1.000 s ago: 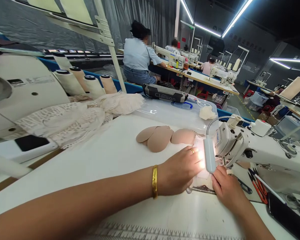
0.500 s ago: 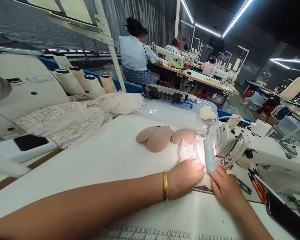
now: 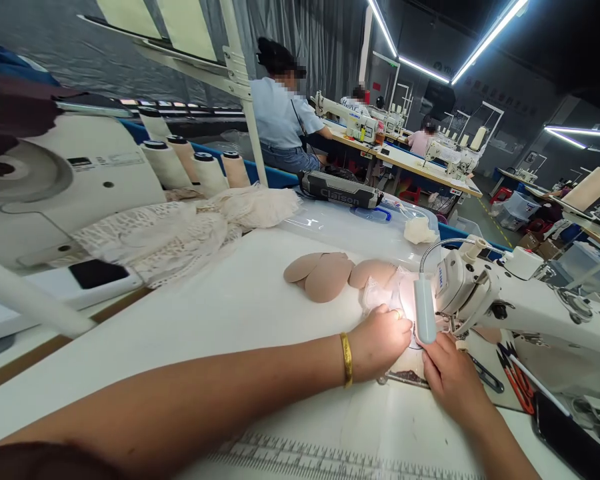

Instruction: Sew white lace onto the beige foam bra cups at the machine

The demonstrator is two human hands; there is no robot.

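Note:
Under the sewing machine head lies pale pink lace fabric, lit by a small work lamp. My left hand, with a gold bracelet at the wrist, is closed on the near edge of this fabric, its fingers pinched together. To the right of the lamp, my right hand rests with its fingertips at the fabric beside the needle area. The lamp and the machine hide part of those fingertips and the needle. Beige bra cups lie on the table just beyond the lace.
At the right are orange-handled snips and a dark phone. A clear ruler strip runs along the front edge. Cream lace and thread cones stand at the left; a plastic box lid lies behind. A co-worker sits farther back.
The camera view has shifted a little, so the scene sits farther right. My left hand has moved slightly forward with the lace; my right hand stays nearly in place.

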